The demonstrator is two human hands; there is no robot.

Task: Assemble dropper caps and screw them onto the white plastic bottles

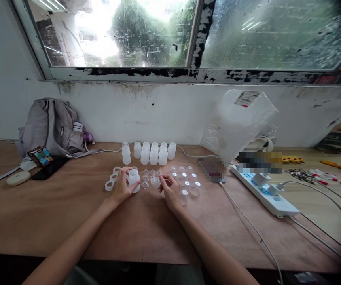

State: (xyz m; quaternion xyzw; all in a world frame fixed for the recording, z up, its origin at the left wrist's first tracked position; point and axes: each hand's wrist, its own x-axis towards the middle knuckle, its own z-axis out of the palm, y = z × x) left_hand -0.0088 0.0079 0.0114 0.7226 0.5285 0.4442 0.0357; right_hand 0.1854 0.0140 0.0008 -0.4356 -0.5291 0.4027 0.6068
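Observation:
My left hand (123,186) is wrapped round a small white baby bottle (133,180) with an uncovered neck, standing upright near the table's middle. Between the fingertips of my right hand (170,190) is a clear, dome-like plastic piece (155,181); its exact kind is hard to make out. White rings (109,185) lie left of the bottle, partly behind my left hand. Several clear nipples (145,178) stand between my hands. Right of my right hand are clear round caps with white discs (184,192).
White bottles (153,154) stand in rows at the back, one with a clear cover (125,152). A backpack (50,126) and black phone (50,168) are left. To the right lie a cabled phone (213,169), a power strip (265,192) and a plastic bag (235,122).

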